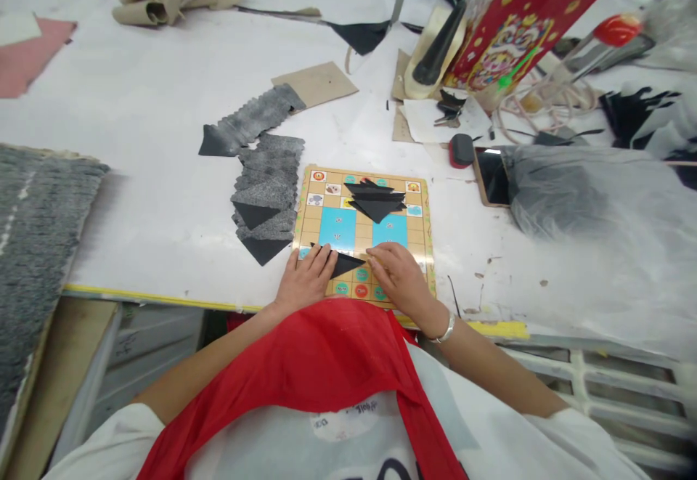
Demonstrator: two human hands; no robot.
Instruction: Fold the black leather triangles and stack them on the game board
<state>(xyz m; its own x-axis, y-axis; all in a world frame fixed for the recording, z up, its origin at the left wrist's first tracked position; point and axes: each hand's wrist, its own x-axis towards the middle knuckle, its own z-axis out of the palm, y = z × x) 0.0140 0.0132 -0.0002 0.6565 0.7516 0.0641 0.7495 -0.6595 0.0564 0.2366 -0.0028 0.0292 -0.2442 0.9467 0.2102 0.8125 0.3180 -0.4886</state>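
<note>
A printed game board with coloured squares lies at the table's front edge. On its near part is a black triangular piece of material. My left hand rests on the left part of this piece, fingers stretched out flat. At the piece's right tip, my right hand has thumb and forefinger pinched together. Several more black triangular pieces lie in a loose pile on the far part of the board. Left of the board, grey overlapping pieces form a row, with black triangular corners showing at its near end.
Behind the board is a tan card. A red paper bag, a small black-and-red case and a phone partly under clear plastic stand or lie at right. Grey thick fabric lies left.
</note>
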